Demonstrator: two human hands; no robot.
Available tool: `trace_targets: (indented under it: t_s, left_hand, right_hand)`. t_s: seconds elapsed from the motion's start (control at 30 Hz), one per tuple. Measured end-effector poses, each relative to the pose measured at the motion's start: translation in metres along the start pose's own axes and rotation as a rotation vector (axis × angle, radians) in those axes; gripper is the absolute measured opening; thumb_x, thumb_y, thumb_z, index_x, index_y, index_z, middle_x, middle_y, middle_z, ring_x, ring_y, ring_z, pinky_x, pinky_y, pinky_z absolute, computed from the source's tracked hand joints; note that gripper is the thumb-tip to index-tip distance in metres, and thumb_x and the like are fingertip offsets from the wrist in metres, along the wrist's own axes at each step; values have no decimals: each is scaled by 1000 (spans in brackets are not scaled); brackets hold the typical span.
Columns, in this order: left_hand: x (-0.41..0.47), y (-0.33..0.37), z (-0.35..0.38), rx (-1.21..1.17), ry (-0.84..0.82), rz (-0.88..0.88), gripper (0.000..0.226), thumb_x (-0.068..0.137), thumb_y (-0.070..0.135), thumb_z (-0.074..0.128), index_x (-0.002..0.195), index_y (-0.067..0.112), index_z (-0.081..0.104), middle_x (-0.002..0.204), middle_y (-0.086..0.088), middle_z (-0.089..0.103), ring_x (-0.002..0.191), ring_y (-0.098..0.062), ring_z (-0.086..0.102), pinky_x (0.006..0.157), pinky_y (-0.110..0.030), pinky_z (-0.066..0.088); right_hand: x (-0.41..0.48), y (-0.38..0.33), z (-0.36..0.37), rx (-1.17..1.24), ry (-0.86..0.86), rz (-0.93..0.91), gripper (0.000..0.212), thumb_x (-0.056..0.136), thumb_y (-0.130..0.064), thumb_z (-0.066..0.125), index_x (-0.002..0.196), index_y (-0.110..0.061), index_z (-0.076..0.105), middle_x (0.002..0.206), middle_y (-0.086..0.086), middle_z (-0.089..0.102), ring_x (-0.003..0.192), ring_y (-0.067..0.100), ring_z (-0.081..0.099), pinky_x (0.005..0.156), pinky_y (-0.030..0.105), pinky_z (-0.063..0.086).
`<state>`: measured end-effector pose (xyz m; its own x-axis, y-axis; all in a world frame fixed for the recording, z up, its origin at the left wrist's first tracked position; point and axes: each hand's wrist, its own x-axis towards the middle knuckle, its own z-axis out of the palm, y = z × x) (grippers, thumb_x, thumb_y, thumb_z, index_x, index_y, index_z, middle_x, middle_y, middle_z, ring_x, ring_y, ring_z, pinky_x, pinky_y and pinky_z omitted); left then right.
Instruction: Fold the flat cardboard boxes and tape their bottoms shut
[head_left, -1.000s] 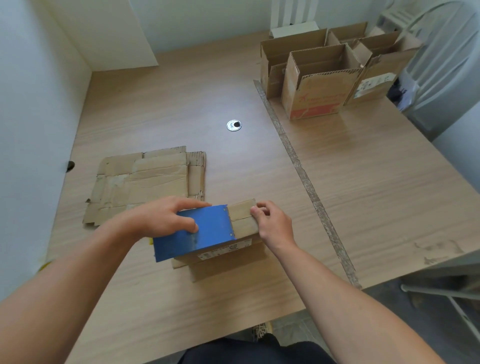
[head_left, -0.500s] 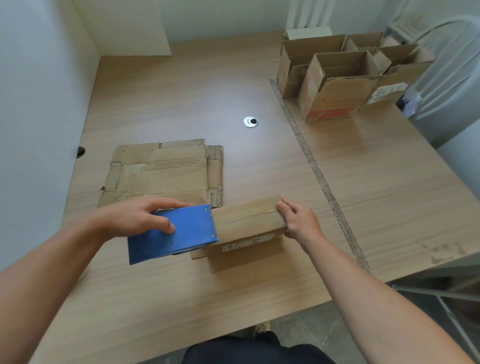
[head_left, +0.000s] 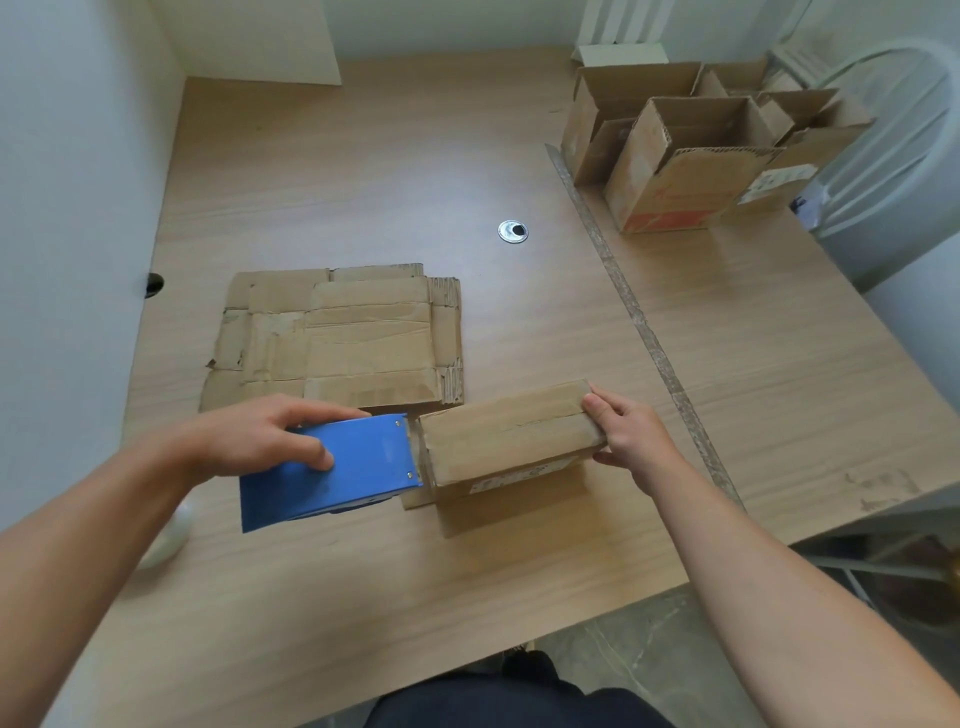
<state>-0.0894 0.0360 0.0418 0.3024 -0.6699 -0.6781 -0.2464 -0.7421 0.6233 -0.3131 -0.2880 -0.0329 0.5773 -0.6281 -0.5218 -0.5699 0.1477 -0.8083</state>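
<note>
One box (head_left: 509, 441) sits near the table's (head_left: 363, 156) front edge. The right hand (head_left: 634, 447) clamps its right end, and the left hand (head_left: 260, 441) grips one blue tape dispenser (head_left: 363, 467) at its left end. One stack of flat cardboard (head_left: 353, 343) lies just behind. Four open boxes (head_left: 675, 171) stand far right.

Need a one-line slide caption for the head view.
Left hand holds a blue tape dispenser at the end of a box the right hand steadies.

Wooden table (head_left: 363, 156) — metal grommet (head_left: 513, 231), white chair (head_left: 878, 228)
</note>
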Motion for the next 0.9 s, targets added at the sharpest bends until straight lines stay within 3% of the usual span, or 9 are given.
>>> trace_targets:
  t_s: [0.17,0.33,0.4,0.47,0.53,0.67,0.77,0.9]
  left_hand:
    - [7,-11,1,-27,-16,3,55,70,40,61,118,64,57,112,20,69,100,-7,66,94,-36,48]
    - [17,-15,7,-58,-29,-12,54,69,38,61,115,65,58,104,22,69,92,-3,66,82,-28,46]
    - [23,-14,10,-59,-25,-19,53,68,38,61,113,65,59,104,21,70,92,-3,66,81,-27,46]
    - [29,-14,14,-51,-13,-18,53,67,40,61,113,65,59,105,21,69,95,-5,65,83,-28,46]
    - [31,-17,17,-53,4,-12,54,66,39,61,114,64,59,106,21,69,96,-5,65,83,-28,46]
    - [30,-21,23,-58,17,1,55,67,40,62,117,63,58,107,23,68,97,-5,65,86,-29,48]
    - [29,-18,30,-76,21,22,55,67,40,62,118,61,58,106,25,67,92,2,62,79,-25,45]
    - [30,-20,44,-104,51,42,56,67,40,62,121,56,58,114,22,65,101,-5,61,87,-29,46]
  right_hand:
    - [-1,-2,3,6,26,22,38,99,-31,58,136,-22,59,107,-10,60,91,10,57,89,48,56]
    - [-2,-5,3,-65,35,38,37,100,-33,57,136,-24,59,111,-4,62,104,27,61,96,58,51]
    - [-3,-5,4,-116,53,4,39,100,-33,57,137,-21,59,113,-5,65,114,32,59,98,55,50]
    - [1,-4,4,-220,83,-65,40,100,-34,57,137,-17,59,132,1,63,125,27,56,104,43,46]
    - [3,-6,7,-426,151,-127,40,100,-33,57,136,-17,60,138,6,60,131,24,51,108,34,37]
    - [-18,-16,34,-777,365,-357,43,99,-35,54,140,-24,55,144,6,50,132,30,38,107,44,33]
    - [-49,-20,72,-879,192,-544,44,99,-46,50,141,-35,51,149,1,44,134,28,31,109,47,30]
    - [-56,-9,104,-1084,-72,-415,54,98,-64,30,151,-54,18,166,-8,5,151,23,-5,121,51,-6]
